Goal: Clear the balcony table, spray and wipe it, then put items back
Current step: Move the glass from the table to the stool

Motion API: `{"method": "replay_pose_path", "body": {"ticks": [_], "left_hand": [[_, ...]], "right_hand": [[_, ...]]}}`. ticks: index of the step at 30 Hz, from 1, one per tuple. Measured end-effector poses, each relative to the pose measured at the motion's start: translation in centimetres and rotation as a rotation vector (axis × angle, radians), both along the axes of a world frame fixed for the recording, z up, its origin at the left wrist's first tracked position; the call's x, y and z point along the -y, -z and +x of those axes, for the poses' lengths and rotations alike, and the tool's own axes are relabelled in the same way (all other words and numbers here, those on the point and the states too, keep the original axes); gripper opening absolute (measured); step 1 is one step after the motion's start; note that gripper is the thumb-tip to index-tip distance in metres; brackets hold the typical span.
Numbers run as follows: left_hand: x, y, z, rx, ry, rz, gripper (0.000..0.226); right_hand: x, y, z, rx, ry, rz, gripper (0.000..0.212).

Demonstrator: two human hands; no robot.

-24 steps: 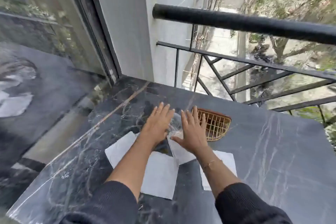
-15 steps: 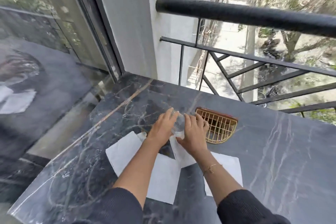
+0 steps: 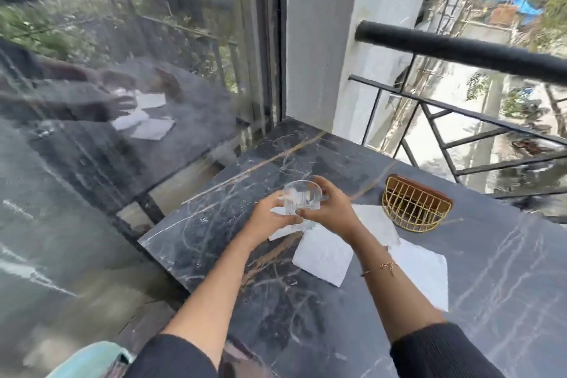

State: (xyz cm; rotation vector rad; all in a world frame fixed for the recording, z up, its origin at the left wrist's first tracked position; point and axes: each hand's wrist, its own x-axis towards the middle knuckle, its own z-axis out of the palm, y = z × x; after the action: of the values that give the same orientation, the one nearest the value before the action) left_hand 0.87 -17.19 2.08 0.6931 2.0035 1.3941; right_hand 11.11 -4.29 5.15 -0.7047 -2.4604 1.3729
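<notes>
Presently: clear round drinking glass (image 3: 302, 198), lifted just above dark veined marble table (image 3: 306, 331), clasped between left hand (image 3: 270, 218) and right hand (image 3: 333, 209). Likely rigid, smooth, slippery, breakable; best gripped round its side wall.

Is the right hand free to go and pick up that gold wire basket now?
Probably not yet. The right hand and left hand both grip the clear glass. The basket sits just beside it on the table, nothing between.
</notes>
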Motion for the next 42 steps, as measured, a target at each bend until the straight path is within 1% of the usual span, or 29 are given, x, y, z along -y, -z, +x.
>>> {"method": "replay_pose_path", "body": {"ticks": [1,3,5,8,10,13,15,18,22,26,28,33,37,39,40,42], "left_hand": [[1.7,-0.2,0.4,-0.006,-0.037,0.024,0.052],[6.6,-0.2,1.6,-0.005,-0.129,0.052,0.056],[11.0,0.0,3.0,0.001,-0.206,0.05,0.066],[18.3,1.5,5.6,-0.029,-0.346,0.02,0.07],[21.6,2.5,7.3,-0.054,-0.435,-0.025,0.067],[25.8,4.5,10.2,-0.021,-0.537,-0.071,0.06],[27.7,6.4,11.8,-0.026,-0.6,-0.089,0.059],[28.6,9.0,13.9,-0.013,-0.64,-0.147,0.065],[28.8,12.8,15.5,0.018,-0.691,-0.204,0.063],[28.8,16.7,15.8,0.083,-0.769,-0.192,0.065],[28.9,18.2,15.9,0.116,-0.798,-0.198,0.063],[29.1,20.6,16.2,0.149,-0.818,-0.196,0.061],[29.4,21.3,16.1,0.147,-0.814,-0.232,0.058],[29.6,21.2,16.0,0.093,-0.786,-0.293,0.057],[29.7,21.0,16.1,0.029,-0.757,-0.372,0.059],[29.8,20.1,16.7,-0.115,-0.695,-0.595,0.069]], "right_hand": [[1.5,-0.2,0.0,0.004,-0.02,-0.028,0.075],[5.6,-0.2,0.1,0.013,-0.097,-0.051,0.08],[9.3,0.0,0.2,0.019,-0.175,-0.031,0.08],[15.7,0.7,0.8,0.072,-0.327,0.021,0.082],[18.7,1.4,1.4,0.133,-0.418,0.057,0.084],[22.7,3.0,2.4,0.199,-0.564,0.066,0.085],[24.7,4.3,2.9,0.255,-0.658,0.126,0.087],[26.3,6.6,3.6,0.34,-0.755,0.206,0.09],[27.5,10.6,3.6,0.412,-0.829,0.265,0.092],[28.5,14.4,3.1,0.444,-0.87,0.245,0.086],[28.8,16.2,2.8,0.456,-0.88,0.232,0.087],[29.1,19.1,2.7,0.453,-0.917,0.271,0.089],[29.6,20.4,2.5,0.447,-0.92,0.28,0.088],[29.8,20.7,2.5,0.437,-0.922,0.29,0.088],[29.9,20.8,2.6,0.436,-0.924,0.3,0.089],[30.0,20.8,3.1,0.444,-0.925,0.308,0.094]]}}
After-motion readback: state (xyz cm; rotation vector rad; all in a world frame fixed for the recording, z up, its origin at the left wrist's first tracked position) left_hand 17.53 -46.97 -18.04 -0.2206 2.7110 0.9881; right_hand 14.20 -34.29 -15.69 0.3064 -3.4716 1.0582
